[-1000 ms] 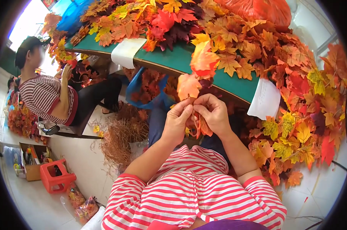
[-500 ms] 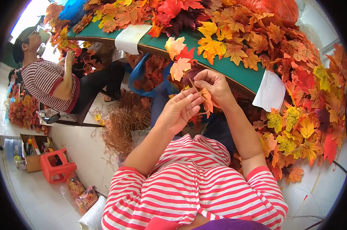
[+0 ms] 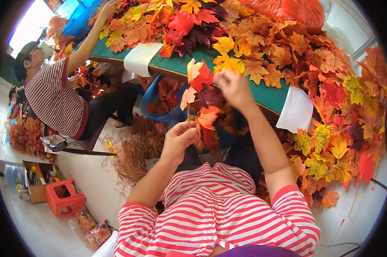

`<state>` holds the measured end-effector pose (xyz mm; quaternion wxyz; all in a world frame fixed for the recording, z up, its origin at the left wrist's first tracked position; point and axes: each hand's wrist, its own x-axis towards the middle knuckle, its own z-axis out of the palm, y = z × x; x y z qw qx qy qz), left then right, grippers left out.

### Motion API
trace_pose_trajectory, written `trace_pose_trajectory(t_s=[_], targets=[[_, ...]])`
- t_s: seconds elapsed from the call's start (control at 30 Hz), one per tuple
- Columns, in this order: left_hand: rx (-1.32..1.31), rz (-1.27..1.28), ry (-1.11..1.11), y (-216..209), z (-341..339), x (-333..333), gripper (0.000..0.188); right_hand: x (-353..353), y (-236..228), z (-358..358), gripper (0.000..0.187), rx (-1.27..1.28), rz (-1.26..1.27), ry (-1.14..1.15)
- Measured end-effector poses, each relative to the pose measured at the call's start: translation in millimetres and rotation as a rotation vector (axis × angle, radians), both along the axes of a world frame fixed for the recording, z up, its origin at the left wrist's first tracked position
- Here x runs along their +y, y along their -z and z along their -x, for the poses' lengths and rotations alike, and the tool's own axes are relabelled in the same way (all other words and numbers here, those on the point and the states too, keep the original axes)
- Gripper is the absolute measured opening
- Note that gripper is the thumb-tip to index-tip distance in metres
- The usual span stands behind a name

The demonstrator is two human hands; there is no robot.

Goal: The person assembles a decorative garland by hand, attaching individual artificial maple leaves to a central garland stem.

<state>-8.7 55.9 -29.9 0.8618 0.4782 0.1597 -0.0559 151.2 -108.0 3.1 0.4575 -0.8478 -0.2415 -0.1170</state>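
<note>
Fingers of the left hand (image 3: pixel 179 140) pinch a red-and-orange leaf spray (image 3: pixel 207 118) low down, before the green surface (image 3: pixel 266 95); the right hand's (image 3: pixel 237 91), blurred, curl near its top, whether closed I can't tell. Maple leaves (image 3: pixel 283 55) heap beyond.

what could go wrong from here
The left hand alone plainly grips the leaf spray, so it might twist or slip. The right-hand white paper, hanging over the edge of the green table, could get brushed aside. The brown stringy tangle to the person's left could snag a foot.
</note>
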Motion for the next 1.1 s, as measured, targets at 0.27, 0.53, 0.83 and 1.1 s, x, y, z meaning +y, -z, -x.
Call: trace_pose_trajectory(t_s=[0.27, 0.53, 0.83, 1.1], targets=[[0.098, 0.339, -0.085, -12.0, -4.9, 0.0, 0.02, -4.7, -4.2, -133.7, 0.016, 0.101, 0.64, 0.393], [0.023, 0.432, -0.134, -26.3, -1.6, -3.1, 0.021, -28.6, -0.7, -149.1, 0.02, 0.014, 0.281, 0.369], [-0.029, 0.447, -0.107, -38.1, -9.0, -11.2, 0.023, -55.1, -46.8, -12.7, 0.01, 0.288, -0.654, -0.276], [-0.011, 0.409, -0.003, -27.9, -13.5, -26.8, 0.02, -20.5, -30.2, 129.8, 0.015, 0.465, -0.54, -0.457]])
